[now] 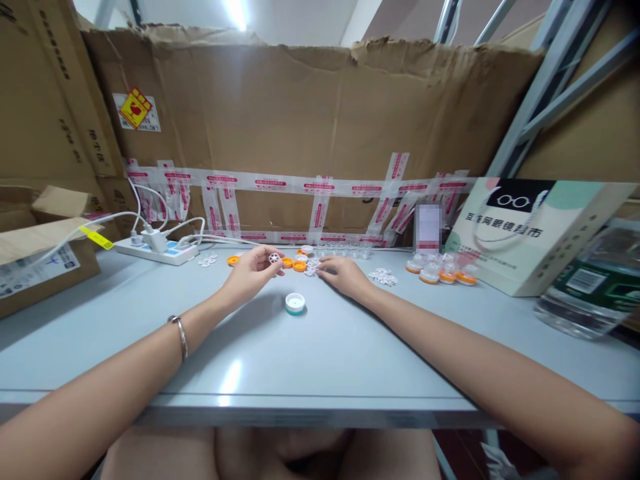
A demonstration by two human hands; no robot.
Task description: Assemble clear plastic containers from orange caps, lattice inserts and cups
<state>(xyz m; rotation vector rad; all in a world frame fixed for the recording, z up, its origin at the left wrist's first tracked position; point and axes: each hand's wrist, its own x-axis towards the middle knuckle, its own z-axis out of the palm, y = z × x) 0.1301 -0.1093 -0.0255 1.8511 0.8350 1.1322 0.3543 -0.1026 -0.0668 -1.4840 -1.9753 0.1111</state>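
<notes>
My left hand [255, 268] pinches a small white spoked disc [275, 259] between thumb and fingers, just above the table. My right hand [344, 275] rests over the right side of a pile of small white openwork pieces [312, 267]. Its fingertips are drawn together there, and whatever lies between them is too small to make out. Between the forearms a round white cap with a teal base [295, 304] stands on the table. Orange rings [299, 266] lie between the two hands, and another orange ring [233, 261] sits left of my left hand.
Clear cups [357, 251] line the back. Right of my right hand are a white pile [383, 277], clear-topped orange-based pieces [449, 276], a phone [429, 228], paper bag [505, 233] and water bottle [595, 280]. Leftward are a power strip [160, 251] and open carton [45, 267].
</notes>
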